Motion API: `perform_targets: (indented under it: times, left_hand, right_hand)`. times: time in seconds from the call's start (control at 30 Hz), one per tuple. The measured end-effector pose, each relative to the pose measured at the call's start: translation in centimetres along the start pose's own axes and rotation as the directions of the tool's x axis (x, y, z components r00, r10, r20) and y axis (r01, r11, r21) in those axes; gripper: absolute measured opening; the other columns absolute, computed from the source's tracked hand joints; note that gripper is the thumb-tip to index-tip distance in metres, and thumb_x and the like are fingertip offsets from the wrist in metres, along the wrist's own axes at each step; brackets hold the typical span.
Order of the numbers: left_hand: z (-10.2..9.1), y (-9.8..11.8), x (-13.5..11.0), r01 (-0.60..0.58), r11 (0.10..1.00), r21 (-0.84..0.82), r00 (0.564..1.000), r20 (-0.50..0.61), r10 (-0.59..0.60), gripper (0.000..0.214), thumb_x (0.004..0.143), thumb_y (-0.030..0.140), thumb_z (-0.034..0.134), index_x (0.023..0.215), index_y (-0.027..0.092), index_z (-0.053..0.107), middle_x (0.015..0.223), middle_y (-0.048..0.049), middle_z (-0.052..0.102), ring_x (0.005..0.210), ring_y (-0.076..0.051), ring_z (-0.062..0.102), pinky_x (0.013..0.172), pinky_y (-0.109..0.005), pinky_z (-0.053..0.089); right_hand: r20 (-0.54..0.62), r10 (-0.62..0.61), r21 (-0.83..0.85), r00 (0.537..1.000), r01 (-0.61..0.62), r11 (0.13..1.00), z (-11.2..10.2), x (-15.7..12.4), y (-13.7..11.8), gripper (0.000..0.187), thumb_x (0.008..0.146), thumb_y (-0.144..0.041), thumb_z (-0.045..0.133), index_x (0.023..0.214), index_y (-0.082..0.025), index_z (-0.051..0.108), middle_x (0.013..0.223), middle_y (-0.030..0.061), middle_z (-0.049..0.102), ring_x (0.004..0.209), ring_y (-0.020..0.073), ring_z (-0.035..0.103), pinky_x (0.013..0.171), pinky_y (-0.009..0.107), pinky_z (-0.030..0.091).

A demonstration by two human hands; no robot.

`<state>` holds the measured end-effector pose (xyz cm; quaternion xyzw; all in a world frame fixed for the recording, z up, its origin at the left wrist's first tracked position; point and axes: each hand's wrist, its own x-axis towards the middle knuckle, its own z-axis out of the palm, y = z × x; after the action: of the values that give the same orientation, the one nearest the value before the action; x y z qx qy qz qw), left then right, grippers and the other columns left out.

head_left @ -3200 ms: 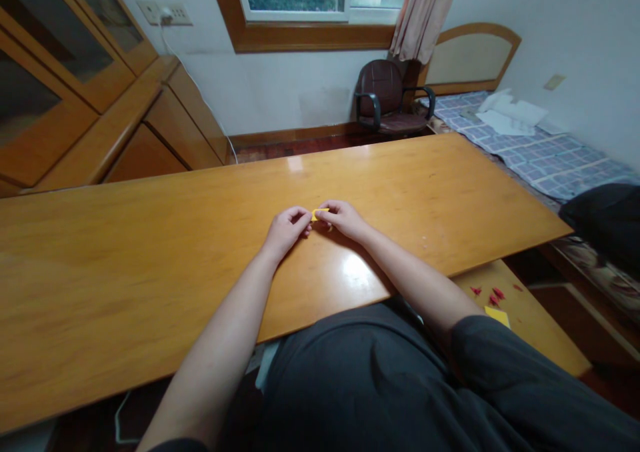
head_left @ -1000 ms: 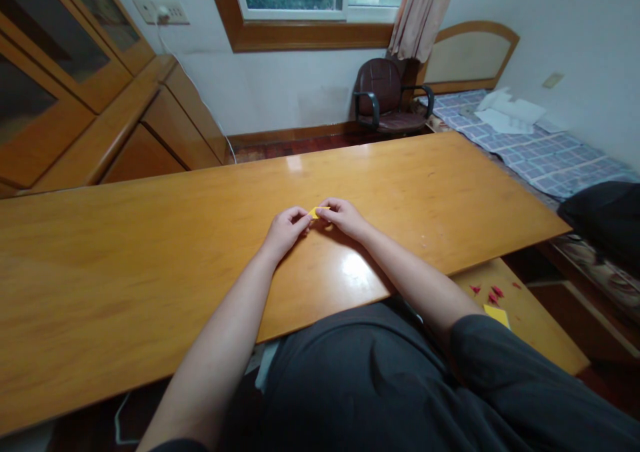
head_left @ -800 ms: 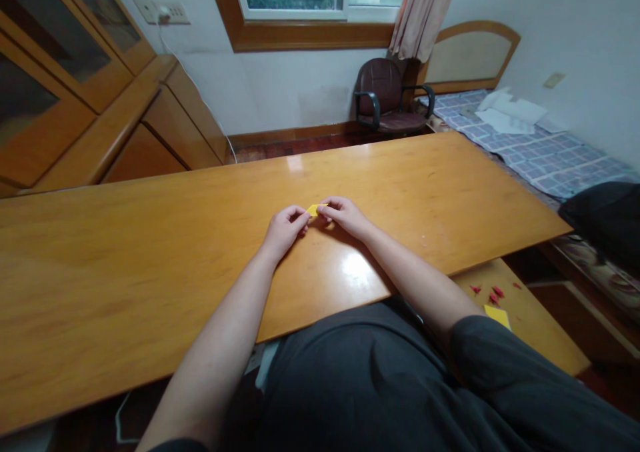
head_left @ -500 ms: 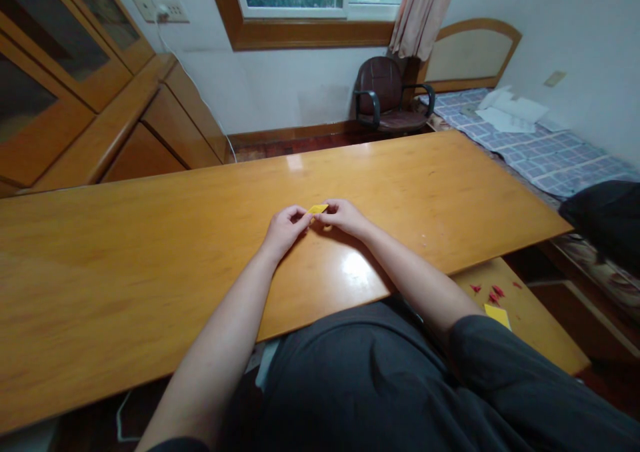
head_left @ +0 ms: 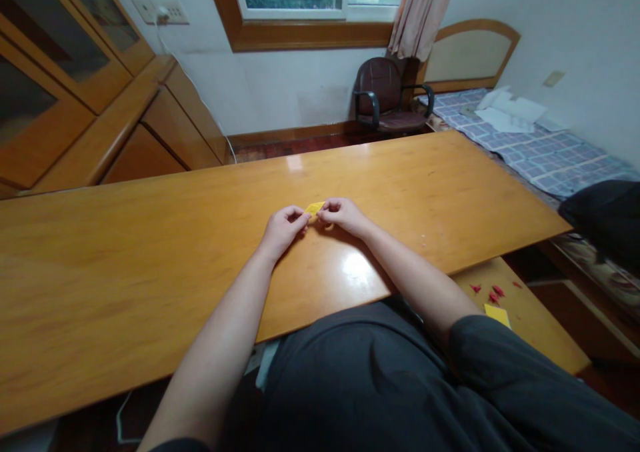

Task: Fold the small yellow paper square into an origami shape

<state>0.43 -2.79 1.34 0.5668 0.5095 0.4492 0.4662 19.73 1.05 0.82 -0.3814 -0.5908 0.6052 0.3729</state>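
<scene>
A small folded piece of yellow paper [head_left: 315, 207] is pinched between both of my hands over the middle of a long wooden table [head_left: 150, 239]. My left hand [head_left: 283, 228] grips its left side with curled fingers. My right hand [head_left: 341, 214] pinches its right side with thumb and fingertips. Most of the paper is hidden by my fingers.
A lower wooden bench [head_left: 530, 319] at the right carries a yellow paper square [head_left: 497, 315] and several small red paper bits [head_left: 493, 293]. Beyond the table stand a dark office chair [head_left: 383, 95], a bed with a checked cover [head_left: 540, 149] and wooden cabinets [head_left: 75, 92].
The hands stay in place over the table. The yellow paper has been turned slightly, so a bit more of its flat top shows to the left of my right fingers.
</scene>
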Motion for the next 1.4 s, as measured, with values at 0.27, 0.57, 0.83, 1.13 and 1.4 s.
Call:
perform_targets:
  times: [0.27,0.57,0.83,1.13,1.4]
  left_hand:
    - [-0.2,-0.6,0.3,0.015,1.000,-0.023,1.000,-0.005,-0.015,0.033,0.075,0.048,0.074,0.076,0.017,0.064,0.061,-0.0002,0.063,0.052,-0.011,0.055,0.053,-0.023,0.044]
    - [0.1,-0.4,0.1,0.003,0.999,0.048,0.999,0.054,-0.006,0.033,0.072,0.048,0.075,0.074,0.017,0.065,0.061,-0.0001,0.063,0.054,-0.012,0.056,0.055,-0.023,0.043]
    - [0.0,-0.7,0.2,-0.029,0.994,0.106,0.998,0.064,0.022,0.028,0.074,0.044,0.073,0.073,0.017,0.067,0.061,-0.0007,0.064,0.054,-0.012,0.056,0.054,-0.023,0.044]
    - [-0.8,-0.9,0.3,-0.013,1.000,0.025,0.998,-0.055,0.014,0.028,0.073,0.043,0.073,0.076,0.017,0.065,0.063,-0.0009,0.065,0.054,-0.013,0.059,0.056,-0.024,0.049]
    - [-1.0,-0.9,0.6,-0.010,1.000,-0.026,0.997,-0.075,0.008,0.034,0.073,0.048,0.072,0.082,0.016,0.067,0.071,-0.0025,0.067,0.059,-0.013,0.062,0.059,-0.025,0.052]
  right_hand:
    - [-0.061,-0.047,0.065,0.997,0.051,0.997,0.1,0.1,-0.4,0.034,0.072,-0.045,0.074,0.080,-0.018,0.056,0.066,-0.0037,0.061,0.056,0.0080,0.052,0.057,0.022,0.044]
    - [0.061,-0.004,0.026,0.998,0.002,1.000,0.0,-0.1,-0.3,0.036,0.071,-0.041,0.078,0.091,-0.014,0.065,0.072,0.0004,0.068,0.061,0.0105,0.060,0.061,0.023,0.049]
    - [0.081,0.038,-0.038,0.996,-0.035,0.999,-0.1,-0.2,-0.4,0.028,0.071,-0.037,0.076,0.078,-0.011,0.067,0.063,0.0004,0.065,0.058,0.0097,0.058,0.055,0.021,0.045]
    - [-0.018,0.020,0.001,1.000,-0.020,1.000,-0.5,0.2,0.3,0.028,0.069,-0.039,0.075,0.076,-0.013,0.064,0.060,-0.0019,0.061,0.052,0.0089,0.054,0.051,0.021,0.042]
    - [-0.011,0.021,-0.023,1.000,-0.021,1.000,-0.3,0.3,0.3,0.028,0.070,-0.039,0.074,0.076,-0.013,0.063,0.059,-0.0021,0.060,0.053,0.0087,0.053,0.050,0.020,0.042]
